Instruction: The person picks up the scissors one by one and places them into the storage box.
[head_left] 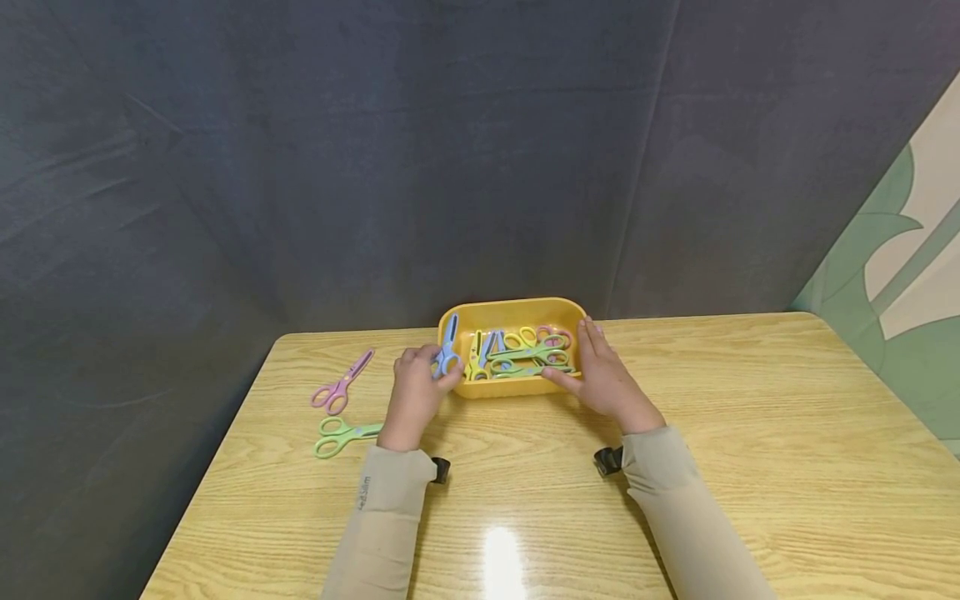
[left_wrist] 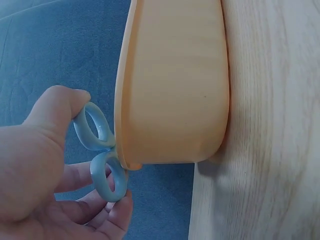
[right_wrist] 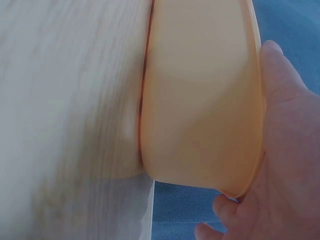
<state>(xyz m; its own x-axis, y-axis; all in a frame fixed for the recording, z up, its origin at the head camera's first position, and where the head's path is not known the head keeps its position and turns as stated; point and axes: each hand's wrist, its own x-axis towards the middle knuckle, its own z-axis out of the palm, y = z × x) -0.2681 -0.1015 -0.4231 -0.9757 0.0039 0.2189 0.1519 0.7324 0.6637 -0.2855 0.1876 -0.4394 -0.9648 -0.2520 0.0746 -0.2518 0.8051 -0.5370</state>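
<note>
Left hand [head_left: 415,393] is pinching smooth blue plastic scissors [head_left: 448,350] by the loops at the rounded yellow tub's [head_left: 512,309] left rim; right hand [head_left: 603,379], fingers straight, is bracing its right wall.

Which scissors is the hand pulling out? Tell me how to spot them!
Find the yellow tray at the wooden table's far edge. At its left end, the left hand holds the blue scissors, the only pair being gripped.

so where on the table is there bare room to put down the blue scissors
Bare wood lies right of the yellow tray and near the sleeves. Left of the left hand, pink scissors and green scissors crowd the table.
</note>
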